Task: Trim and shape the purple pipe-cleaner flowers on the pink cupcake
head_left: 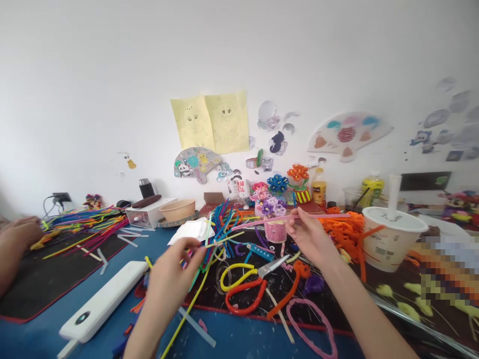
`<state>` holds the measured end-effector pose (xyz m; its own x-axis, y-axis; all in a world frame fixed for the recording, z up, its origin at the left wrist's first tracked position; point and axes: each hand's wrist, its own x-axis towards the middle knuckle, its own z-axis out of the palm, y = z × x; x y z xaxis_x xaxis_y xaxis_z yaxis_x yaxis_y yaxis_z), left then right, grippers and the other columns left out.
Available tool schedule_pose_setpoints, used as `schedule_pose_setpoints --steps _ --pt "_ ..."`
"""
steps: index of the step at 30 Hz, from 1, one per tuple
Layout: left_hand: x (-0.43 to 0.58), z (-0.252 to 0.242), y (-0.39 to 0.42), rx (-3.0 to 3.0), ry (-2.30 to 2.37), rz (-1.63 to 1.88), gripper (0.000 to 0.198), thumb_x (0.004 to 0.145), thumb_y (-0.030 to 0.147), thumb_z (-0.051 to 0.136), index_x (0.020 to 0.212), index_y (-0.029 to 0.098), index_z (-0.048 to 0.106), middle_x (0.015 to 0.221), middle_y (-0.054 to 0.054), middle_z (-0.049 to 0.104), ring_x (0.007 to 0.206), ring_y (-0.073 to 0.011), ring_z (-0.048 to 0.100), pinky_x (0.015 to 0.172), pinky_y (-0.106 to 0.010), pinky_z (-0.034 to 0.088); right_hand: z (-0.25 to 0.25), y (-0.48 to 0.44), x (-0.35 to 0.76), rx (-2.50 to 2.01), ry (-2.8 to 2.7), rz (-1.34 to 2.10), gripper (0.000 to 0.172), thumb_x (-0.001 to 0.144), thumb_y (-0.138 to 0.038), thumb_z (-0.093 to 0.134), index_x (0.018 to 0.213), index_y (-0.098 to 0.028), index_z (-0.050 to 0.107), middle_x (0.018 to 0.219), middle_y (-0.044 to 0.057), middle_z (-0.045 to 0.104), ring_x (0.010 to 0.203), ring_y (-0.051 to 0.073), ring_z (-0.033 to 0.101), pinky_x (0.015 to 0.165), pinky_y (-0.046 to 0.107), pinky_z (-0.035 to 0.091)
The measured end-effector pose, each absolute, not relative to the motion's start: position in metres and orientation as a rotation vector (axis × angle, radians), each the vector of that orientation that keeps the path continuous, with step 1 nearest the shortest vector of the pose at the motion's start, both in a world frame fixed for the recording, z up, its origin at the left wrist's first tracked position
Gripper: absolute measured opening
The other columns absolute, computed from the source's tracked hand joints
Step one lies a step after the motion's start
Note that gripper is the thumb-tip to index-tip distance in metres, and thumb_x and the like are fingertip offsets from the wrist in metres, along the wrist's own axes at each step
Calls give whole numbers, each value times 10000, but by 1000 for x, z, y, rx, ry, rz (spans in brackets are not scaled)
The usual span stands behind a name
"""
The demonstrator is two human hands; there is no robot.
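My right hand is closed in a pinch on a pink pipe cleaner, held nearly level and sticking out past both sides of the fingers. My left hand has its fingers curled, and a pale yellow pipe cleaner runs to the right from its fingertips. Between the hands, scissors with one yellow and one red handle lie on the dark mat with blades parted. Behind my left hand is a bundle of coloured pipe cleaners. A pink loop lies below my right hand.
Pipe-cleaner flowers stand in a pink pot; a lidded cup with a straw is at right. Orange pieces pile beside it. A long white device lies left. Another person's hand rests at the far left.
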<state>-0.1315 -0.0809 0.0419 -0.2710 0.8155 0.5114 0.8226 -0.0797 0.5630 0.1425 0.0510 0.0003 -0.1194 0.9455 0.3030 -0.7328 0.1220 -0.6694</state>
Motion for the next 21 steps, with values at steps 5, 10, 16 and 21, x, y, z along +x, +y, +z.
schedule_pose_setpoints --steps 5,10,16,21 --pt "-95 17 -65 -2283 -1984 -1192 279 791 396 601 1025 270 682 1058 -40 721 979 -235 636 872 -357 471 1 47 140 -321 -857 1488 256 694 -376 814 781 -176 679 608 -15 565 547 85 509 474 191 404" --pt "-91 21 -60 -2339 -1938 -1237 357 887 390 422 714 247 700 659 -19 722 694 -202 656 759 -318 462 1 51 145 -296 -804 1481 249 700 -364 811 777 -177 665 601 -21 546 547 86 502 473 192 407" --pt "-136 38 -76 -2011 -2074 -1373 393 815 516 445 717 229 694 579 2 682 598 -193 619 648 -279 452 -1 60 160 -209 -579 1455 233 708 -304 801 822 -199 628 578 -53 508 503 63 461 437 155 395" --pt "-161 46 -90 -1819 -2211 -1365 416 748 565 466 752 228 709 545 15 655 542 -181 587 555 -249 411 -4 63 170 -159 -407 1409 159 798 -267 713 850 -194 582 553 -67 468 469 58 442 428 147 395"
